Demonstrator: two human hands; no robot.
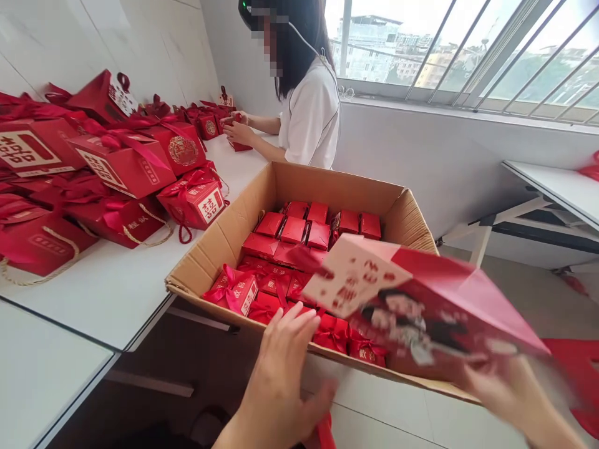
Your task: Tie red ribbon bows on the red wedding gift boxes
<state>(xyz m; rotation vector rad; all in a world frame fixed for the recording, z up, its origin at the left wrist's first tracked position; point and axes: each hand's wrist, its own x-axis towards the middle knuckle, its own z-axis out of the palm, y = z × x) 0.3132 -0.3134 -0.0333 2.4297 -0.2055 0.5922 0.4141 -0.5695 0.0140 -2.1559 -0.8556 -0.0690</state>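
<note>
Red gift bag (421, 312) hovers, blurred, over the carton's (219, 243) near right corner, the right hand's (510, 399) fingers seemingly clamped on it. Left hand (281, 374), fingers apart, holds nothing; small boxes (292, 229) already fill the carton.

Worktop (116, 293): white, running from near left to far centre along a pale tiled wall (140, 43).

Left side of worktop: a dense pile of red gift bags (124, 165) with ribbons, several lying tilted. The nearest bag (37, 246) has a rope handle.

Far end: a person in a white shirt (311, 118) stands at the worktop, both hands (238, 132) on a small red box (238, 146).

Far right: barred window (468, 43), buildings outside.

Right: second white table (556, 187), standing apart.

Floor (524, 299): pale. Red pieces (575, 355) lie at near right, too blurred to identify.
</note>
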